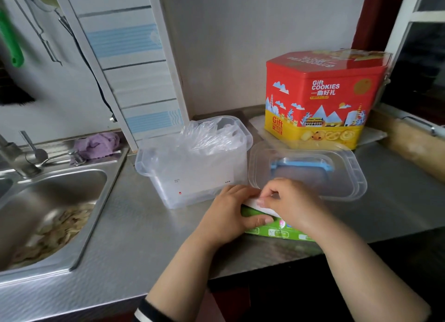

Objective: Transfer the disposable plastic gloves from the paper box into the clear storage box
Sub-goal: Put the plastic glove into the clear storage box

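On a steel kitchen counter, a sink at far left of the clear storage box holds pale scraps, with a purple cloth on the ledge behind it. The storage box stands open, crumpled disposable plastic gloves heaped inside and rising above its rim. Just right of the box its clear lid lies upturned, a blue handle showing through it. Behind the lid, right of the box, sits a closed red-and-yellow cookie tin. In front of the box, near the counter's edge, the green paper box lies flat, its long axis running left to right and slanting toward the viewer at the right. The left hand grips its left end, thumb along the near side; the right hand pinches a white flap at the top. Both hands hide most of the paper box, so what is inside cannot be made out.
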A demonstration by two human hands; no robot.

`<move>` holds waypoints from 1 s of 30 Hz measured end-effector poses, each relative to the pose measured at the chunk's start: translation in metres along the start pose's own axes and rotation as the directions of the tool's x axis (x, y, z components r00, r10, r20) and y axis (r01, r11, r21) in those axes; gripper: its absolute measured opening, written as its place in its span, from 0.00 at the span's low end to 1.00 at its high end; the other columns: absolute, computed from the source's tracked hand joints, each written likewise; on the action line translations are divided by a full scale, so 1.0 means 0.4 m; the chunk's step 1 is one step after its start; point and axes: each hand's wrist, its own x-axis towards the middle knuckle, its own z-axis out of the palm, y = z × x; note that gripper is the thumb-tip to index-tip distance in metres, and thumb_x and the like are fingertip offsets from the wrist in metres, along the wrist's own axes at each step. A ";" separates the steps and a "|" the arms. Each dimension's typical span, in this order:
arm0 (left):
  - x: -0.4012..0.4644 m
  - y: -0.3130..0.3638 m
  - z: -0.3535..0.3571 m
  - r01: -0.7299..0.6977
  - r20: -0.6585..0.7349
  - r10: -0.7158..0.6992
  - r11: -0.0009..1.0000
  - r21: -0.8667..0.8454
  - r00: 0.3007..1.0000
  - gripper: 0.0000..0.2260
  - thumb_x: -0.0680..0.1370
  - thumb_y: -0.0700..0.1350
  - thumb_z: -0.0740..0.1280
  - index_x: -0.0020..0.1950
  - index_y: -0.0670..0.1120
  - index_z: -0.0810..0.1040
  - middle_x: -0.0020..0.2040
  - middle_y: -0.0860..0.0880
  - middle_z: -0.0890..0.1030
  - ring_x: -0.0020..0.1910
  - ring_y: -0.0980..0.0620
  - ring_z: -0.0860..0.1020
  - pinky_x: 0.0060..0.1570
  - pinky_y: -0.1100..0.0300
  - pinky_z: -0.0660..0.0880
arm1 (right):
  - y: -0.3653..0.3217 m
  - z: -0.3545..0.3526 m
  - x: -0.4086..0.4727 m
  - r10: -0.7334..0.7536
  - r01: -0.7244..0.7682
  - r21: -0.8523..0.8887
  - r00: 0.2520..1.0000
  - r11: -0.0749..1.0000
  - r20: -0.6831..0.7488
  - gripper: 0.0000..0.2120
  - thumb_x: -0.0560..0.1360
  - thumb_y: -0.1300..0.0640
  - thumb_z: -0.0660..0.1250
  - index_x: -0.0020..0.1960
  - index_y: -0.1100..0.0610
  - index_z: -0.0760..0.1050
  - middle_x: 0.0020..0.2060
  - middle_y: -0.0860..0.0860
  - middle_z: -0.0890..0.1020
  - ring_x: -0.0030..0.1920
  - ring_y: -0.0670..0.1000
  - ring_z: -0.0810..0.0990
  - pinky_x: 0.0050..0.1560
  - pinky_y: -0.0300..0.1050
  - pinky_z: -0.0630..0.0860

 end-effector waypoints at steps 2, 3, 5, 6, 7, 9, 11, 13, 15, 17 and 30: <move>0.001 0.003 0.001 0.015 -0.005 -0.016 0.999 -0.039 1.000 0.25 0.67 0.63 0.74 0.60 0.55 0.78 0.56 0.60 0.77 0.58 0.57 0.70 0.58 0.74 0.61 | -0.001 0.008 -0.007 -0.020 0.019 -0.021 0.998 1.000 -0.065 0.05 0.74 0.49 0.70 0.42 0.49 0.79 0.37 0.43 0.77 0.36 0.42 0.74 0.35 0.39 0.68; 0.001 0.004 0.001 0.019 -0.006 -0.020 0.999 -0.046 1.000 0.23 0.67 0.61 0.75 0.59 0.55 0.78 0.55 0.60 0.77 0.58 0.57 0.70 0.58 0.74 0.62 | -0.002 0.012 -0.010 -0.024 0.023 -0.018 0.995 1.000 -0.097 0.05 0.75 0.48 0.69 0.43 0.49 0.79 0.37 0.43 0.77 0.36 0.42 0.73 0.35 0.40 0.68; 0.002 0.001 0.003 0.032 -0.003 -0.032 0.998 -0.045 0.999 0.24 0.66 0.62 0.75 0.58 0.54 0.78 0.54 0.59 0.77 0.57 0.57 0.70 0.57 0.72 0.63 | 0.002 0.019 -0.011 -0.038 0.049 0.064 0.985 0.997 -0.171 0.05 0.75 0.50 0.69 0.42 0.49 0.78 0.36 0.43 0.79 0.36 0.43 0.74 0.37 0.42 0.68; 0.001 -0.001 0.004 0.042 -0.002 -0.043 0.998 -0.045 0.999 0.26 0.65 0.64 0.74 0.58 0.54 0.78 0.54 0.60 0.77 0.57 0.56 0.71 0.57 0.70 0.65 | 0.003 0.018 -0.011 -0.047 0.080 0.149 0.975 0.986 -0.217 0.05 0.75 0.52 0.70 0.40 0.48 0.78 0.34 0.43 0.78 0.36 0.42 0.74 0.37 0.41 0.68; 0.001 -0.002 0.005 0.052 -0.003 -0.053 0.997 -0.050 0.999 0.27 0.64 0.66 0.73 0.57 0.54 0.78 0.54 0.60 0.77 0.56 0.56 0.71 0.58 0.68 0.66 | 0.005 0.014 -0.010 -0.050 0.116 0.243 0.964 0.963 -0.261 0.06 0.74 0.54 0.70 0.39 0.48 0.77 0.33 0.42 0.78 0.35 0.40 0.74 0.38 0.40 0.68; 0.001 -0.006 0.006 0.067 -0.006 -0.067 0.996 -0.063 0.998 0.28 0.63 0.68 0.71 0.57 0.54 0.78 0.54 0.60 0.77 0.56 0.56 0.72 0.58 0.65 0.68 | 0.005 -0.001 -0.010 -0.032 0.174 0.403 0.942 0.899 -0.335 0.08 0.74 0.59 0.70 0.38 0.49 0.76 0.31 0.41 0.79 0.34 0.37 0.75 0.39 0.34 0.69; 0.001 -0.004 0.002 0.072 0.003 -0.072 0.995 -0.070 0.997 0.28 0.63 0.66 0.73 0.59 0.54 0.78 0.54 0.58 0.77 0.57 0.55 0.72 0.58 0.64 0.68 | -0.001 -0.025 -0.010 0.023 0.214 0.531 0.914 0.820 -0.404 0.09 0.75 0.60 0.69 0.39 0.49 0.77 0.31 0.40 0.80 0.34 0.35 0.75 0.40 0.29 0.70; 0.002 0.003 -0.001 0.086 0.029 -0.085 0.994 -0.065 0.996 0.27 0.65 0.62 0.76 0.61 0.55 0.78 0.56 0.58 0.77 0.59 0.56 0.70 0.60 0.69 0.65 | -0.010 -0.057 -0.010 0.088 0.292 0.644 0.867 0.707 -0.490 0.09 0.76 0.60 0.69 0.40 0.48 0.77 0.32 0.37 0.81 0.36 0.34 0.76 0.43 0.29 0.72; 0.002 0.003 -0.001 0.075 0.030 -0.074 0.997 -0.035 0.997 0.25 0.66 0.59 0.77 0.60 0.55 0.78 0.56 0.60 0.76 0.59 0.56 0.69 0.59 0.73 0.62 | -0.025 -0.095 -0.010 0.118 0.394 0.682 0.810 0.616 -0.575 0.06 0.75 0.57 0.70 0.40 0.48 0.79 0.34 0.37 0.82 0.39 0.36 0.78 0.47 0.33 0.74; 0.002 0.008 0.000 0.071 0.038 -0.071 0.997 -0.021 0.997 0.27 0.65 0.63 0.75 0.61 0.55 0.79 0.57 0.61 0.76 0.60 0.56 0.70 0.60 0.73 0.62 | -0.043 -0.129 -0.016 0.106 0.484 0.672 0.763 0.561 -0.638 0.05 0.72 0.54 0.71 0.39 0.46 0.81 0.35 0.39 0.83 0.40 0.38 0.78 0.48 0.35 0.74; 0.036 0.221 -0.220 0.139 0.034 -0.231 0.454 -0.880 0.972 0.32 0.70 0.70 0.58 0.48 0.43 0.86 0.51 0.41 0.84 0.54 0.47 0.82 0.59 0.55 0.77 | -0.023 -0.099 -0.030 -0.509 0.691 0.016 0.547 0.723 -0.664 0.08 0.73 0.57 0.71 0.51 0.59 0.82 0.49 0.50 0.84 0.50 0.54 0.81 0.54 0.46 0.75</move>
